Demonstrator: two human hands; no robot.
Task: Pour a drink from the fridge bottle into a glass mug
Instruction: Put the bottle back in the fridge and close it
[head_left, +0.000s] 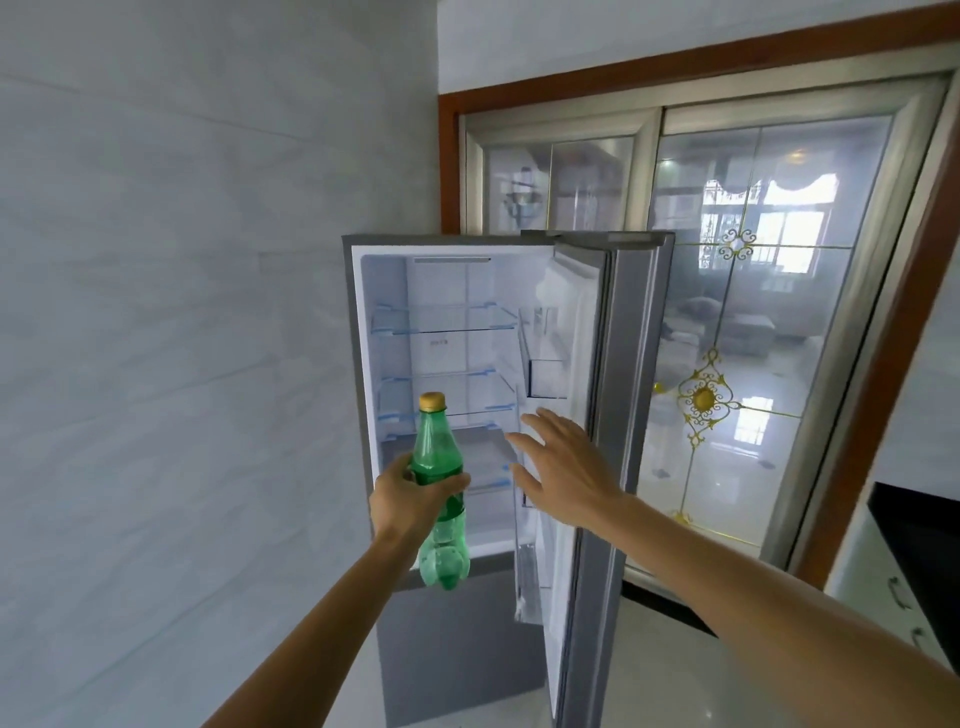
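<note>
A green plastic bottle (437, 457) with a gold cap stands upright in my left hand (410, 499), which grips it around the middle in front of the open fridge (467, 338). My right hand (563, 462) hovers open, fingers spread, just to the right of the bottle and near the inner face of the fridge door (582, 415). It holds nothing. The fridge shelves look bare. No glass mug is in view.
The fridge door stands swung out to the right. Behind it is a sliding glass door with a brown wooden frame (883, 338). A tiled wall (182, 312) fills the left. A dark counter and white cabinet (914, 551) sit at the far right.
</note>
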